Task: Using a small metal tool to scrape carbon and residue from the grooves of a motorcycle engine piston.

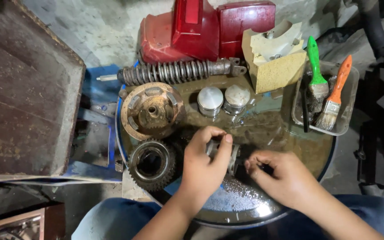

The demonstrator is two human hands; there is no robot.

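Observation:
My left hand (203,166) grips a small metal cylindrical part (222,150), thumb and fingers wrapped around it, just above an oily round drum top (290,142). Pinched fingers of my right hand (285,178) meet the right end of that same part; what they hold is hidden. Two shiny pistons (210,101) (237,98) stand upright behind my hands. A dark toothed gear (151,162) lies left of my left hand, with a rusty round hub (152,110) behind it.
A coil shock absorber (174,72) lies across the back, red plastic covers (205,31) and a beige foam block (274,55) behind it. A clear tray (350,111) holds green and orange brushes at right. A dark wooden board (23,89) fills the left. My blue-trousered knees sit below.

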